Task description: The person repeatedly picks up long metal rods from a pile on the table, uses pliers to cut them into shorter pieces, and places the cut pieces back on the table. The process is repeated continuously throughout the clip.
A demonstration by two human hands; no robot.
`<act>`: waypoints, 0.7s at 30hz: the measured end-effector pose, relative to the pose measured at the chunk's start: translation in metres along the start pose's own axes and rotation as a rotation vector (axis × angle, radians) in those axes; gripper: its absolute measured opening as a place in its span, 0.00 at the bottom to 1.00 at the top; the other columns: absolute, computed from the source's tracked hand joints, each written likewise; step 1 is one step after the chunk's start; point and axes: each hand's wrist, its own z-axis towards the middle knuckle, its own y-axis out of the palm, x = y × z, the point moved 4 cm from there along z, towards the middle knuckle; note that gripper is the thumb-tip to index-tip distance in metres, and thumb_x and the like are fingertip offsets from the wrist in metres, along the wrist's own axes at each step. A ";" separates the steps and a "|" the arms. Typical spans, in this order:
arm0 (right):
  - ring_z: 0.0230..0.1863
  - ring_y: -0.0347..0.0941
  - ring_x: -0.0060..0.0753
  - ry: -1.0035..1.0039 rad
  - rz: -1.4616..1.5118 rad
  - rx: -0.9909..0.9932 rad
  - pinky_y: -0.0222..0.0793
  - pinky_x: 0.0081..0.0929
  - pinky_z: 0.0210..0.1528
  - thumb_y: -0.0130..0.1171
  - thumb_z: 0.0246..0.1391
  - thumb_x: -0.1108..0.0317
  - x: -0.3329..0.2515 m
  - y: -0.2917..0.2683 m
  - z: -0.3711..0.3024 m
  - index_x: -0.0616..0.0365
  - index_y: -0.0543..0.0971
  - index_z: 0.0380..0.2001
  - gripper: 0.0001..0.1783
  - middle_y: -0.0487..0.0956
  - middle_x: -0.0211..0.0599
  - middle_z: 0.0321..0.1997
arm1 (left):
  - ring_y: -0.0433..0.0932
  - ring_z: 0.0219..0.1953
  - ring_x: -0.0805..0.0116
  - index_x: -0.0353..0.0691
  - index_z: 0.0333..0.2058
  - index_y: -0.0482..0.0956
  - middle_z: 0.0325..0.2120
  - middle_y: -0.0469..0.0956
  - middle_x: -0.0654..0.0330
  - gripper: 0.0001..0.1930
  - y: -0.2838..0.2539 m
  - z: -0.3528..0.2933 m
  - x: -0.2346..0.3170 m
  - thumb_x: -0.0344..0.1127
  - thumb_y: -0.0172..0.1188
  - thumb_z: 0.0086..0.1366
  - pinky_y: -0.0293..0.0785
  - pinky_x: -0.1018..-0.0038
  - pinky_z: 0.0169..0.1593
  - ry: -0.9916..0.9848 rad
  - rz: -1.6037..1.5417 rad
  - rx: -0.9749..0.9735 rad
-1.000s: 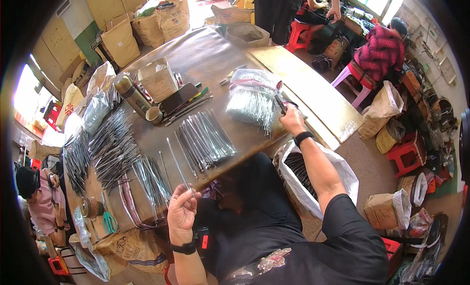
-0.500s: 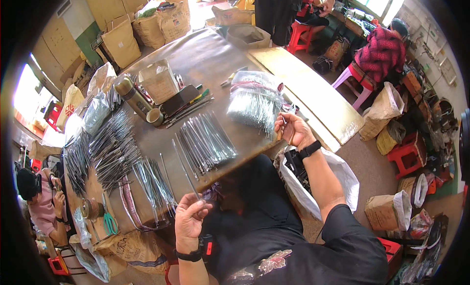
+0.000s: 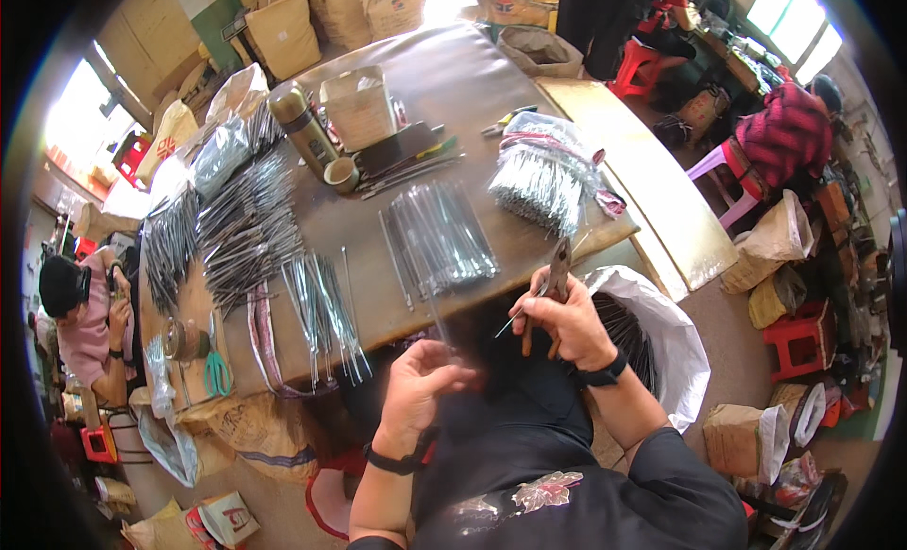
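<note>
My right hand (image 3: 571,325) is wrapped round a pair of pliers (image 3: 558,264), jaws pointing away from me. A thin wire (image 3: 506,325) sticks out from its fingertips toward the left. My left hand (image 3: 421,372) pinches a slender grey rod (image 3: 436,316), blurred by motion, which points up toward the table edge. Just beyond that rod lies a neat row of similar grey rods (image 3: 444,236) on the brown table (image 3: 455,73). Past the pliers, at the table's right side, rests a plastic-wrapped bundle of thin silvery wires (image 3: 539,183).
More rod piles (image 3: 248,231) cover the table's left part, near green-handled scissors (image 3: 218,372). A thermos (image 3: 300,125), a cup (image 3: 341,175) and a box (image 3: 357,108) stand farther back. A white sack (image 3: 682,347) is beside my right arm. Other people sit left and far right.
My view has shifted, so the table appears farther right. The pliers now point up in my right hand, with a thin wire showing at its fingers. My left hand's rod has moved close to the row.
</note>
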 end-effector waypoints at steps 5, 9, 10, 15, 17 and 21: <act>0.30 0.79 0.29 -0.095 -0.027 -0.019 0.76 0.25 0.25 0.58 0.55 0.76 0.022 0.038 -0.012 0.59 0.70 0.35 0.07 0.80 0.44 0.31 | 0.82 0.32 0.61 0.36 0.37 0.72 0.30 0.79 0.56 0.11 0.003 -0.003 0.000 0.18 0.60 0.56 0.79 0.78 0.30 0.036 -0.013 -0.090; 0.29 0.78 0.27 -0.133 -0.075 -0.004 0.75 0.24 0.25 0.59 0.55 0.76 0.030 0.046 -0.015 0.60 0.72 0.35 0.07 0.80 0.42 0.31 | 0.82 0.32 0.62 0.36 0.36 0.72 0.30 0.79 0.56 0.10 0.002 -0.010 0.006 0.18 0.61 0.56 0.80 0.77 0.32 0.100 -0.019 -0.118; 0.29 0.78 0.26 -0.138 -0.111 0.004 0.75 0.23 0.25 0.59 0.55 0.76 0.032 0.047 -0.015 0.61 0.72 0.35 0.06 0.80 0.41 0.31 | 0.82 0.32 0.62 0.36 0.35 0.72 0.30 0.79 0.56 0.10 0.003 -0.011 0.006 0.18 0.61 0.56 0.80 0.76 0.33 0.105 -0.010 -0.096; 0.25 0.75 0.20 -0.183 -0.255 -0.009 0.71 0.17 0.25 0.63 0.53 0.74 0.036 0.050 -0.017 0.63 0.76 0.33 0.06 0.79 0.36 0.28 | 0.82 0.32 0.65 0.36 0.34 0.74 0.30 0.80 0.57 0.09 0.007 -0.013 0.011 0.18 0.62 0.56 0.80 0.74 0.36 0.195 -0.004 -0.066; 0.25 0.75 0.20 -0.177 -0.254 0.004 0.71 0.18 0.25 0.63 0.53 0.75 0.038 0.050 -0.017 0.63 0.76 0.33 0.06 0.79 0.36 0.27 | 0.82 0.32 0.66 0.36 0.34 0.74 0.30 0.80 0.57 0.09 0.006 -0.012 0.013 0.18 0.62 0.56 0.80 0.74 0.37 0.213 0.035 -0.064; 0.24 0.74 0.20 -0.153 -0.330 0.069 0.71 0.18 0.25 0.62 0.53 0.75 0.035 0.048 -0.017 0.63 0.76 0.32 0.05 0.79 0.35 0.26 | 0.82 0.32 0.67 0.35 0.33 0.75 0.29 0.81 0.57 0.09 0.004 -0.012 0.017 0.18 0.63 0.55 0.80 0.75 0.36 0.229 0.047 -0.056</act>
